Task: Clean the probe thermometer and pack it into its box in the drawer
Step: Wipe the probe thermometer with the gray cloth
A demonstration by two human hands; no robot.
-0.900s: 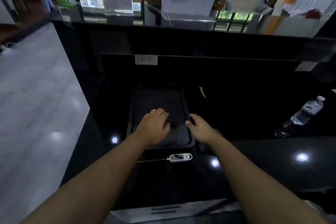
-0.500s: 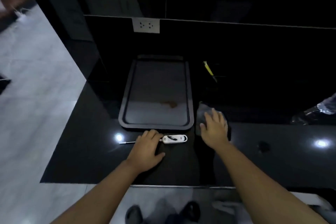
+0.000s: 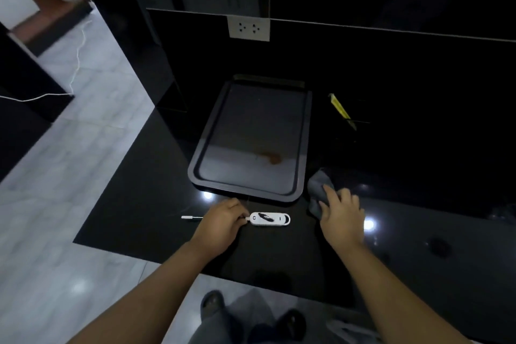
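Left hand palm-down on counter, fingertips pinching thermometer where probe joins white body. Thermometer lies flat, long axis left-right, probe tip poking out left of hand, body to right. Right hand further off, curled over grey cloth beside tray. Left hand nearer. Box, drawer not visible.

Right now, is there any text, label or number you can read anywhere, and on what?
None is readable.
Probe thermometer: dark marks on its white body, too blurred to read.
Wall socket: only pin holes, no lettering.
Yellow item on the counter: any print is too small.
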